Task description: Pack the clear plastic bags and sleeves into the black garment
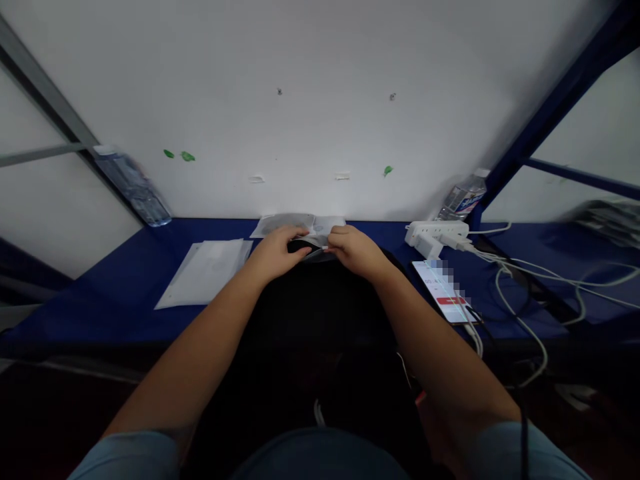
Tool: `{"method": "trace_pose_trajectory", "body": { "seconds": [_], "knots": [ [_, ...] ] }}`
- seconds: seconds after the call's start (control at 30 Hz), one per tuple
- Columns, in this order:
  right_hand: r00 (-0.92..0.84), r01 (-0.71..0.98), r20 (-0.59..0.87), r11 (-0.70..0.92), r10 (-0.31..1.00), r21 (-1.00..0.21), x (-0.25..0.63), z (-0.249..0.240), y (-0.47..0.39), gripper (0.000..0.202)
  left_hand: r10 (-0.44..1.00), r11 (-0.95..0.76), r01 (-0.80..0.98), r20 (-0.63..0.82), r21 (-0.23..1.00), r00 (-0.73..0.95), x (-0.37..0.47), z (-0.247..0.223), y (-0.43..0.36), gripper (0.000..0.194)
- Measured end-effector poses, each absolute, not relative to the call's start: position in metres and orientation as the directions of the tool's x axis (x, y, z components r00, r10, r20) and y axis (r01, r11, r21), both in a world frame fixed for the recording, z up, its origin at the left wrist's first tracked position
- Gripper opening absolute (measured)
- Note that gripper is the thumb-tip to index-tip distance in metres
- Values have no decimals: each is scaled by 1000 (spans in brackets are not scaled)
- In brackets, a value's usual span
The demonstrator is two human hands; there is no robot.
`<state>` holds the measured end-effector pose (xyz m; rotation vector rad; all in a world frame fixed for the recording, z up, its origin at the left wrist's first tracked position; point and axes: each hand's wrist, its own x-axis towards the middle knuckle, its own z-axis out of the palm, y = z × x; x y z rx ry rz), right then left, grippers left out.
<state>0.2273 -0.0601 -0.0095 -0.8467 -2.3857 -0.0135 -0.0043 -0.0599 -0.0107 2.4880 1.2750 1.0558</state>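
Observation:
My left hand [280,252] curves round the left side of a small translucent plastic bag [316,241], thumb below and fingers above. A dark patch shows between thumb and fingers; whether it is an object or a gap I cannot make out. On the bag's right edge, the fingers of my right hand [353,248] are closed in a pinch. Both hands are close together above my dark lap, at the desk's front. Just behind them lies a flat translucent plastic packet [285,222], partly covered by my fingers.
A stack of white translucent sheets or bags [205,270] lies left on the blue desk [120,287]. To the right are a lit phone [445,291], a white power strip [443,230] and tangled cables [530,267]. Plastic bottles [133,183] [463,197] stand near the wall at both sides.

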Motion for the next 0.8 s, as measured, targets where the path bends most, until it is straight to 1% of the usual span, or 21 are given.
{"method": "trace_pose_trajectory", "body": {
  "seconds": [0.1, 0.17, 0.2, 0.33, 0.43, 0.5, 0.57, 0.63, 0.7, 0.77, 0.8],
  "knots": [
    [-636, 564, 528, 806, 563, -180, 225, -12, -61, 24, 854, -511, 718, 375, 473, 361, -3, -7, -56, 15],
    [-644, 556, 520, 810, 561, -186, 223, -12, -62, 25, 878, -466, 761, 344, 452, 334, -2, -5, -55, 9],
    [-644, 553, 520, 811, 561, -191, 223, -12, -62, 26, 872, -470, 776, 356, 421, 335, -1, -4, -54, 9],
    [-635, 542, 531, 813, 562, -213, 223, -11, -64, 28, 784, -565, 786, 459, 249, 418, 0, -2, -57, 21],
    [-642, 532, 520, 815, 564, -228, 223, -11, -63, 27, 732, -622, 762, 479, 179, 485, -3, 2, -59, 21],
    [-649, 528, 505, 815, 569, -240, 224, -12, -62, 27, 726, -641, 742, 467, 196, 504, -6, 4, -60, 18],
    [-654, 525, 492, 813, 575, -252, 224, -12, -62, 26, 769, -614, 740, 420, 274, 482, -12, 6, -59, 15],
    [-661, 519, 477, 812, 580, -267, 225, -12, -62, 26, 834, -548, 750, 311, 370, 456, -17, 7, -57, 18],
    [-669, 514, 457, 809, 586, -285, 226, -11, -63, 27, 875, -480, 768, 176, 424, 450, -21, 7, -57, 23],
    [-678, 510, 438, 807, 590, -297, 226, -9, -64, 27, 896, -428, 803, 79, 414, 437, -21, 8, -58, 27],
    [-682, 509, 432, 807, 590, -300, 226, -9, -64, 27, 906, -408, 824, 61, 394, 419, -20, 9, -59, 29]
  ]
}}
